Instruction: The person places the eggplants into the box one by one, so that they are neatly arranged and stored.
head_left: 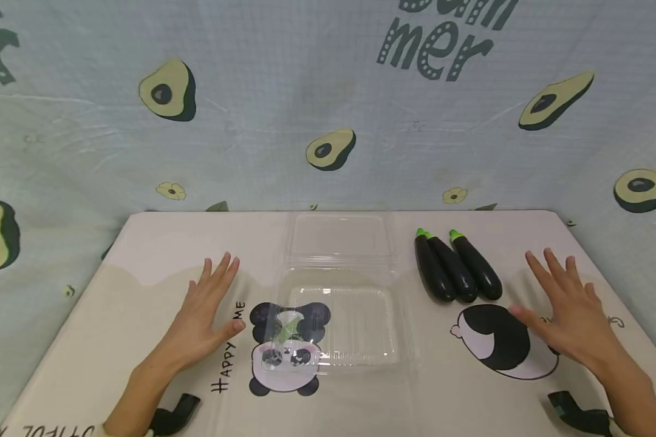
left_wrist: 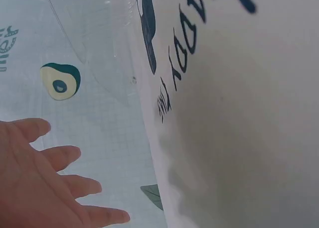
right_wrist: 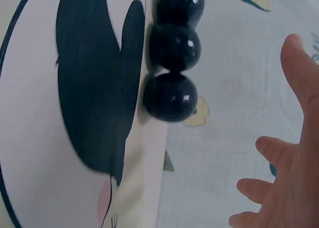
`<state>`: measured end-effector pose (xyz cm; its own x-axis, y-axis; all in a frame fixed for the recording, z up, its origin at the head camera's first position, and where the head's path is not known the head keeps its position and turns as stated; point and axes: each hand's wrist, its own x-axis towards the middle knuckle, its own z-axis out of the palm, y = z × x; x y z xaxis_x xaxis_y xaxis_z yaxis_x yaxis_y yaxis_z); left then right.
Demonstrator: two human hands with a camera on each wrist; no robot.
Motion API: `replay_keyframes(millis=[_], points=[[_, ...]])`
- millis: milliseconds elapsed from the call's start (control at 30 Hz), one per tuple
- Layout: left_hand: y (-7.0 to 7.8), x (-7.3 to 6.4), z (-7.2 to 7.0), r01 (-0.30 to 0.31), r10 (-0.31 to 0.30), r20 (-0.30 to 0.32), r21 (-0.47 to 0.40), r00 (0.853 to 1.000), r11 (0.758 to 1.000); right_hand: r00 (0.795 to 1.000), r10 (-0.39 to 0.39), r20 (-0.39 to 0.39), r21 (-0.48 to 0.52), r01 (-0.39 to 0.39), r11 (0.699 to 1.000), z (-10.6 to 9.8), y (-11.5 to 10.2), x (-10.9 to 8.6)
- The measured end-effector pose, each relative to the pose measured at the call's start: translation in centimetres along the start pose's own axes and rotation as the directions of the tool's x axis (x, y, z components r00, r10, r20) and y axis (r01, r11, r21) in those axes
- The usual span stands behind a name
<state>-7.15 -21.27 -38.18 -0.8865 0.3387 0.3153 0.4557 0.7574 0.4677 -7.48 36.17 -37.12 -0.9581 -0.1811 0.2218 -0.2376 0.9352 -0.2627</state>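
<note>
My left hand (head_left: pixel 202 321) is spread with straight fingers over the left part of the table, holding nothing. To its right lies a clear plastic clamshell box (head_left: pixel 355 328), its lid (head_left: pixel 341 237) folded back toward the far edge. On the other side, my right hand (head_left: pixel 571 315) is likewise spread and holds nothing. Three dark eggplants (head_left: pixel 459 267) with bright green stem ends lie side by side between the box and that hand. In the right wrist view the rounded ends of the eggplants (right_wrist: pixel 172 96) face the camera, apart from the right hand (right_wrist: pixel 294 153).
A pale tablecloth (head_left: pixel 142 328) printed with a panda (head_left: pixel 287 358) and lettering covers the table. Behind it hangs a light curtain (head_left: pixel 251 91) with avocado prints. Dark wrist-worn devices, left (head_left: pixel 175 416) and right (head_left: pixel 579 414), sit beside each wrist.
</note>
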Motion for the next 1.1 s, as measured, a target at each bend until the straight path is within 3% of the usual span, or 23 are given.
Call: replay_keyframes(millis=[200, 433, 667, 900, 1100], points=[[0.1, 0.1, 0.3, -0.013, 0.012, -0.009, -0.122, 1.000, 0.992, 0.997, -0.014, -0.076, 0.085, 0.020, 0.996, 1.0, -2.2, 0.5], [0.0, 0.0, 0.9, -0.017, 0.022, 0.016, -0.261, 1.000, 0.965, 0.984, -0.015, -0.177, 0.170, 0.045, 0.984, 2.7, -4.6, 1.4], [0.1, 0.1, 1.4, 0.013, -0.003, 0.033, -0.309, 0.999, 0.951, 0.957, -0.082, -0.279, 0.243, 0.153, 0.958, 3.4, -6.6, 2.1], [0.4, 0.3, 2.2, 0.040, -0.022, 0.046, -0.441, 0.999, 0.897, 0.940, -0.088, -0.330, 0.279, 0.186, 0.942, 4.5, -8.7, 2.5], [0.4, 0.3, 2.8, 0.051, -0.023, 0.070, -0.432, 0.997, 0.901, 0.929, -0.100, -0.356, 0.273, 0.206, 0.940, 5.6, -9.9, 2.6]])
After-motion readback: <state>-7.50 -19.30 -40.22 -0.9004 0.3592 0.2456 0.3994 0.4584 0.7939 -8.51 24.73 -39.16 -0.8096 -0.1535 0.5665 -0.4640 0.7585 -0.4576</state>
